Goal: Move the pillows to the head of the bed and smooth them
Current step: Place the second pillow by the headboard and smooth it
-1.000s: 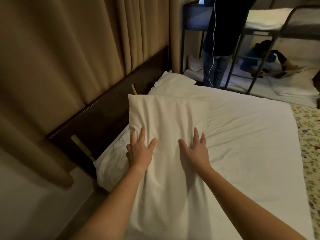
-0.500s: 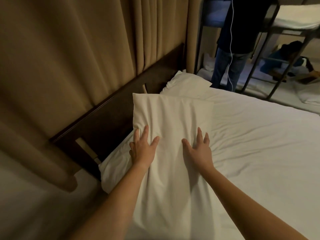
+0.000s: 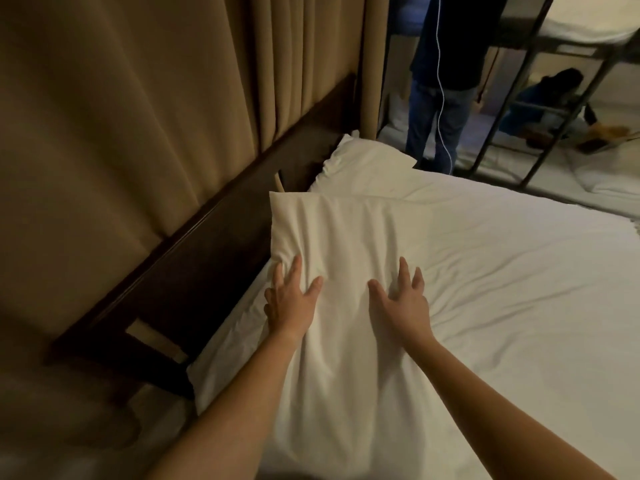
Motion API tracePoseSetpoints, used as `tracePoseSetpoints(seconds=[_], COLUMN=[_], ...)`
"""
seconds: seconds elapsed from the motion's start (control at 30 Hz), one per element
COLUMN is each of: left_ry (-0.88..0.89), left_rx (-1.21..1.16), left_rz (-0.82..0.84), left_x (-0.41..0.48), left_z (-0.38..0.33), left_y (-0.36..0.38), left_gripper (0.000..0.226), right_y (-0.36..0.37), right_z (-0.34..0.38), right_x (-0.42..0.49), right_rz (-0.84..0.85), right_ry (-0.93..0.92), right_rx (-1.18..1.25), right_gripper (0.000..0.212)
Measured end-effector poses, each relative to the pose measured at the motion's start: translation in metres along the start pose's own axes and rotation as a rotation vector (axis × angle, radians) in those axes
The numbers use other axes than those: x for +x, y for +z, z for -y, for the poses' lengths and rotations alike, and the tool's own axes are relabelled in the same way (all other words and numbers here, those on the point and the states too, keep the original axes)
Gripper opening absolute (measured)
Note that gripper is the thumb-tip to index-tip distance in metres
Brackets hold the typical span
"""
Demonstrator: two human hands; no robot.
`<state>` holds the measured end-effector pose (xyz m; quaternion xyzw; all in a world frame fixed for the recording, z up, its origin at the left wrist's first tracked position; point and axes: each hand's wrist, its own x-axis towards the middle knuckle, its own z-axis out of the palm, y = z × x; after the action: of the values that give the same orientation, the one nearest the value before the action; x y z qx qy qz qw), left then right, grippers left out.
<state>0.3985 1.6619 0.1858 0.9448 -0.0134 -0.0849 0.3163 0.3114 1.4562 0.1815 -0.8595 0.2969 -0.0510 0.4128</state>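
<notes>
A white pillow lies lengthwise on the bed beside the dark wooden headboard. Flat on its left side rests my left hand, fingers spread, near the pillow's edge. My right hand presses flat on the pillow's right side, fingers apart. Neither hand grips anything. A second white pillow sits farther along the headboard, at the far corner of the bed.
Tan curtains hang behind the headboard. A person in dark clothes and jeans stands past the far bed corner, with a white cable hanging. A metal bunk-bed frame and bedding on the floor are at the back right.
Both hands stay flat on the pillow in almost the same place. My view has shifted slightly, so the far pillow and the standing person sit further right.
</notes>
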Motion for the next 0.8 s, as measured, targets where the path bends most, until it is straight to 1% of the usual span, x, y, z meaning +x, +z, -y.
tracePoseSetpoints(seconds=[0.23, 0.43, 0.63, 0.8], left_ry=[0.081, 0.122, 0.160, 0.142], left_rx=[0.018, 0.058, 0.085, 0.127], left_rz=[0.147, 0.238, 0.262, 0.251], left_x=[0.114, 0.174, 0.205, 0.228], left_z=[0.050, 0.084, 0.106, 0.127], left_y=[-0.019, -0.038, -0.039, -0.030], left_gripper=[0.077, 0.077, 0.077, 0.078], right_y=[0.087, 0.138, 0.170, 0.193], right_z=[0.042, 0.074, 0.085, 0.081], right_x=[0.043, 0.055, 0.062, 0.071], right_rz=[-0.087, -0.114, -0.130, -0.087], right_ry=[0.166, 0.259, 0.297, 0.316], right_rx=[0.038, 0.078, 0.096, 0.095], right_gripper=[0.092, 0.091, 0.090, 0.091])
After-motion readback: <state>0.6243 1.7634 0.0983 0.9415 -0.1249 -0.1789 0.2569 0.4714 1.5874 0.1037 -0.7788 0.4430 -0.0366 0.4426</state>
